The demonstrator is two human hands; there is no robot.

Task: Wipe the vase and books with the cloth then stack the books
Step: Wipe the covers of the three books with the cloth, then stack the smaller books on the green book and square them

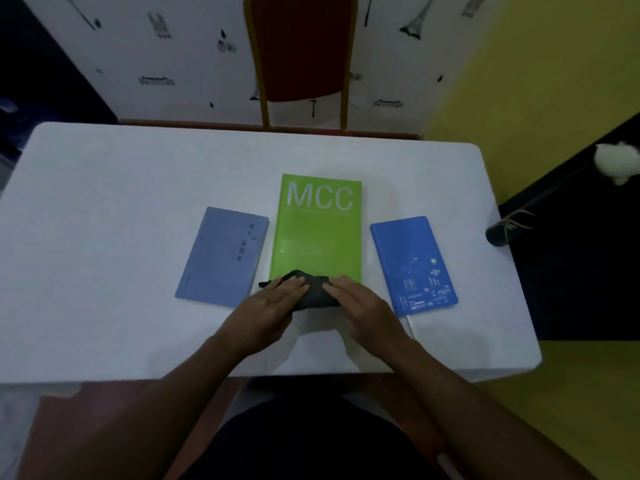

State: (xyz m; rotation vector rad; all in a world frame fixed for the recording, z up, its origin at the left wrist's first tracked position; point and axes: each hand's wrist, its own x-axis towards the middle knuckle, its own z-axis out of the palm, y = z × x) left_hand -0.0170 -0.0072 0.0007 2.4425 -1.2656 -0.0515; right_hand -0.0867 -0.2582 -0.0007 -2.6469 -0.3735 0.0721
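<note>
Head view: both hands, left hand [273, 299] and right hand [360, 303], press flat on the dark cloth [313, 292] (ungripped) at the green book [317, 230]'s near edge; even far-directed strokes would serve.

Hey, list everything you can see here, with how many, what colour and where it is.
Green book: one, green, centre of table.
Grey-blue book: one, left of the green book.
Blue notebook: one, bright blue, right of the green book.
Cloth: one, dark, at the green book's near edge, under both hands.
Table: one, white cover.
Chair: one, red with gold frame, behind table.
Vase: none clearly in view.
Left hand: on cloth.
Right hand: on cloth.
</note>
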